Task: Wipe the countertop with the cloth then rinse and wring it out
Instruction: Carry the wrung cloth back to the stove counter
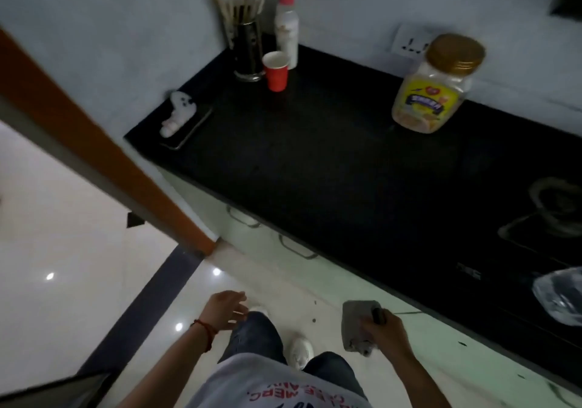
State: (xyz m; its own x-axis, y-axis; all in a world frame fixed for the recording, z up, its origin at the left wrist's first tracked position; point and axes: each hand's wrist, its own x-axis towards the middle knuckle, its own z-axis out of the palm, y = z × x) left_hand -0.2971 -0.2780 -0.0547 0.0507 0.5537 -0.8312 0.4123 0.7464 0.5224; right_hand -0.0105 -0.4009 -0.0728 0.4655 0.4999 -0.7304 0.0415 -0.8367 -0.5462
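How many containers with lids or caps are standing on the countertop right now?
2: a white bottle with a pink cap at the back corner, and a gold-lidded jar further right near the wall. More may sit outside view.

Pale grey-blue walls [126,30] meet in a corner, with a white socket [411,42] on the right-hand one. Below are white cabinet drawers [267,237] with metal handles. The glossy cream tiled floor [63,234] mirrors small ceiling lights, crossed by a dark strip [148,300], beside an orange-brown door frame [94,143].

A single head-worn view looks steeply down and forward, countertop [330,156] ahead, floor [63,218] directly below
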